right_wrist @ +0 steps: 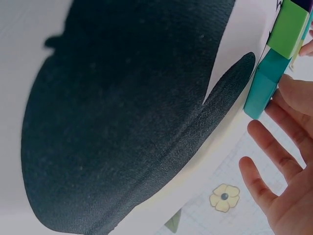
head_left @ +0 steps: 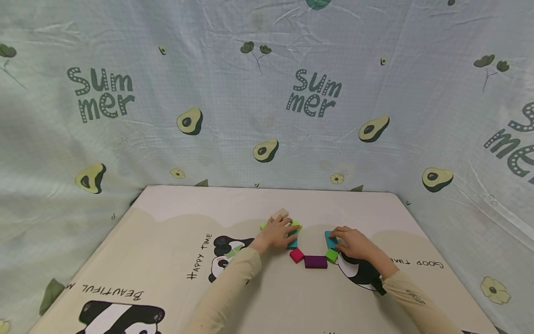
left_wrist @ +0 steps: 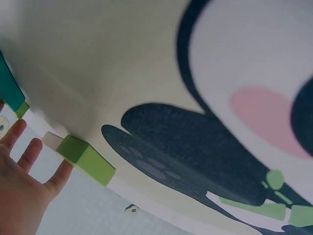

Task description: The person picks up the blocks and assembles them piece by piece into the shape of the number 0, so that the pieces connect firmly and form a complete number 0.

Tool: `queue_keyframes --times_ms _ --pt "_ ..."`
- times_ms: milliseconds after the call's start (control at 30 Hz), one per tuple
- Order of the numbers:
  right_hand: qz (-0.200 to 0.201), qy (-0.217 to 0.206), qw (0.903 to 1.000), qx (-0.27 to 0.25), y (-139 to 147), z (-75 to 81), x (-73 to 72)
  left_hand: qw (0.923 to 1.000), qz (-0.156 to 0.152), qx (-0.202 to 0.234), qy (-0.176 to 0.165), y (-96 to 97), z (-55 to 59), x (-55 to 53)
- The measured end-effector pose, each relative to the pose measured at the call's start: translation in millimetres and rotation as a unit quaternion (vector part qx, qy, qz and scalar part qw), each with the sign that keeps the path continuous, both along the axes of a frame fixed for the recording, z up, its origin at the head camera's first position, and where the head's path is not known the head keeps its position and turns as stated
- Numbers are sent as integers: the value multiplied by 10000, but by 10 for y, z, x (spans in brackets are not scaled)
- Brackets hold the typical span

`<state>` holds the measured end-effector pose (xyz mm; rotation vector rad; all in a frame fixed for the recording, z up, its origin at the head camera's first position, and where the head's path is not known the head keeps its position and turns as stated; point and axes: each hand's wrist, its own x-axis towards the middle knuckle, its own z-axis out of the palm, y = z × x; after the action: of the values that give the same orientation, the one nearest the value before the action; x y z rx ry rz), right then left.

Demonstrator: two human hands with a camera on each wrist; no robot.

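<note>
In the head view, my left hand [head_left: 276,232] lies over several blocks on the left of the arrangement, partly hiding them. Its fingers are spread in the left wrist view, near a lime-green block [left_wrist: 89,159] and a teal block [left_wrist: 10,83]. A pale wooden block [head_left: 280,213] lies just beyond these fingers. My right hand [head_left: 353,242] touches a blue-teal block [head_left: 330,239] with its thumb and fingertips; the other fingers are extended in the right wrist view. A green block [head_left: 331,255], a purple block [head_left: 315,262] and a red block [head_left: 297,255] form the near side.
The blocks lie on a cream table mat [head_left: 167,250] printed with pandas and lettering. Behind the table's far edge hangs a light cloth [head_left: 225,93] with avocado prints, which also runs along both sides.
</note>
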<state>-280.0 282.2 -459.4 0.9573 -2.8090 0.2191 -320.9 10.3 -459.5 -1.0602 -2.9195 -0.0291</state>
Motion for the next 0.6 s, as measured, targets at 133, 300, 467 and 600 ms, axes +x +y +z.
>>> queue_keyframes --times_ms 133,300,467,600 --pt "-24 -21 10000 -3 -3 7 7 9999 -59 95 35 -11 21 22" --pt "11 -32 10000 -24 -10 7 -3 9997 -137 167 96 -59 71 76" --pt "16 -16 10000 -59 -4 7 -2 9996 -133 -8 263 -99 96 159" --pt "24 24 10000 -43 2 8 5 9995 -118 -150 248 -83 79 244"
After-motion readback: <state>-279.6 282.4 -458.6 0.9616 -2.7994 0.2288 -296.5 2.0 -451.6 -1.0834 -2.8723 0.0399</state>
